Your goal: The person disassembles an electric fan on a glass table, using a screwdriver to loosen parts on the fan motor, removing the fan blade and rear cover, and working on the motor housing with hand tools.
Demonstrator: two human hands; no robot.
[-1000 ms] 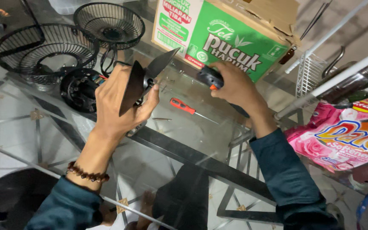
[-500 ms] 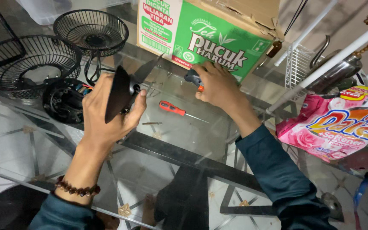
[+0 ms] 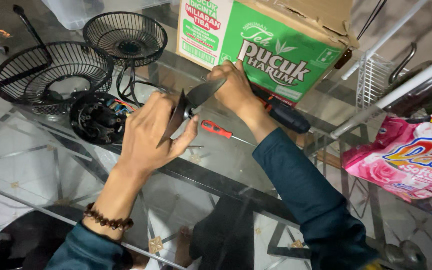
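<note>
Two hands were busy over a big glass table (image 3: 36,165) with a metal frame under it, so that was the largest thing in shot, and honestly a slippery place to work. Next down in size was the green and brown cardboard box (image 3: 276,45) at the back, then a pink pouch of softener (image 3: 406,155) off to the right by a white wire rack (image 3: 376,75). Two black fan grilles (image 3: 51,70) sat at the far left, with the round motor housing (image 3: 98,117) and its coloured wires just in front of them. The dark fan blade (image 3: 178,117) was up off the glass, in the middle, held between both hands. The left hand (image 3: 146,135) had its fingers curled and clamped round one vane, thumb pressed against the edge. The right hand (image 3: 233,87) was closed on the opposite vane, fingers wrapped tight. A dark-handled tool (image 3: 283,115) lay just behind that wrist, and a small red screwdriver (image 3: 216,129) lay on the glass right under the blade. My take: grip near the hub rather than the thin tips, keep the twist even from both sides so a vane wouldn't snap, and stay low over the table in case it slipped.
</note>
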